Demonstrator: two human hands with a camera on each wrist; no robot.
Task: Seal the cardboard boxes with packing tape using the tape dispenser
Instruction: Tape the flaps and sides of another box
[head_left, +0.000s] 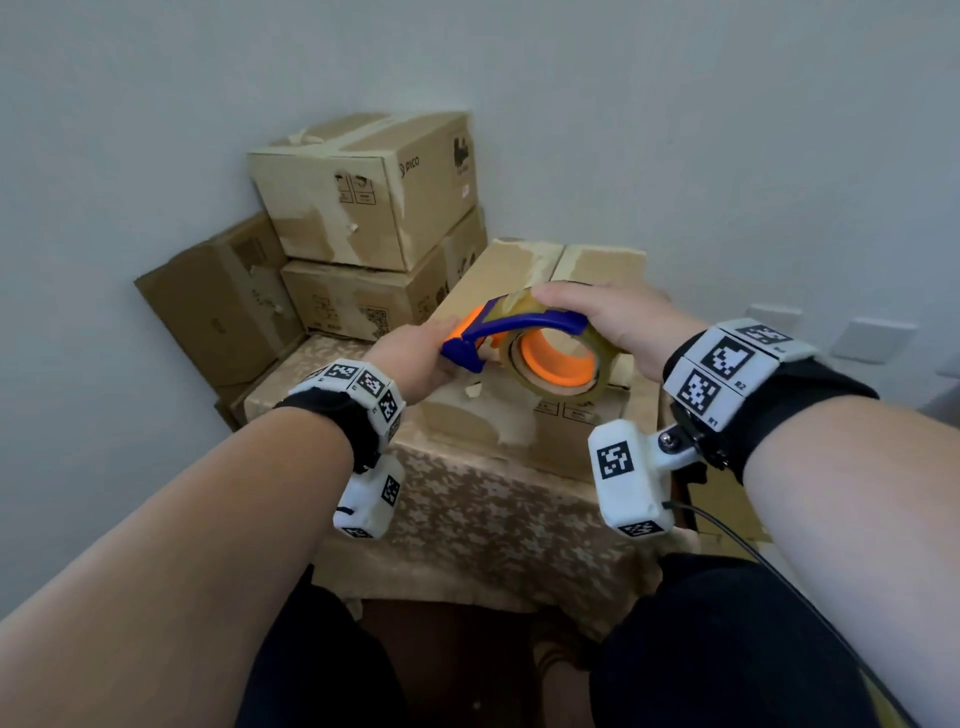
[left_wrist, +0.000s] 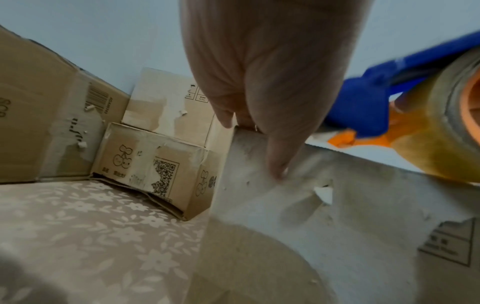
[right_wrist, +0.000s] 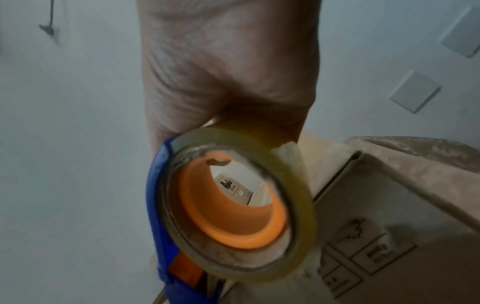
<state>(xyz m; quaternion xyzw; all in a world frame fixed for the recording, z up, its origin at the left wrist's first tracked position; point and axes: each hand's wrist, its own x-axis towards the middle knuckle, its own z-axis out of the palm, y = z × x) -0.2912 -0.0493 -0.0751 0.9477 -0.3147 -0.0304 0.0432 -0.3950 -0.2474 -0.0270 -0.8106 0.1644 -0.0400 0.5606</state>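
Observation:
A closed cardboard box (head_left: 519, 265) with torn, taped faces stands on the table in front of me. My right hand (head_left: 613, 317) grips a blue and orange tape dispenser (head_left: 519, 325) from above and holds it over the box's near edge. Its roll of clear tape (head_left: 556, 364) faces me. The right wrist view shows the roll (right_wrist: 298, 195) just under the palm (right_wrist: 228, 72), beside the box (right_wrist: 402, 205). My left hand (head_left: 415, 358) holds the box's near left corner, just under the dispenser's blade end. In the left wrist view its thumb (left_wrist: 278, 156) presses the side face (left_wrist: 363, 226) and the fingers reach over the top edge.
Two sealed boxes (head_left: 363, 192) are stacked at the back left against the wall, and another box (head_left: 218, 296) leans beside them. A floral cloth (head_left: 493, 509) covers the table. Wall sockets (head_left: 872, 338) sit at the right. My legs are below the table's front edge.

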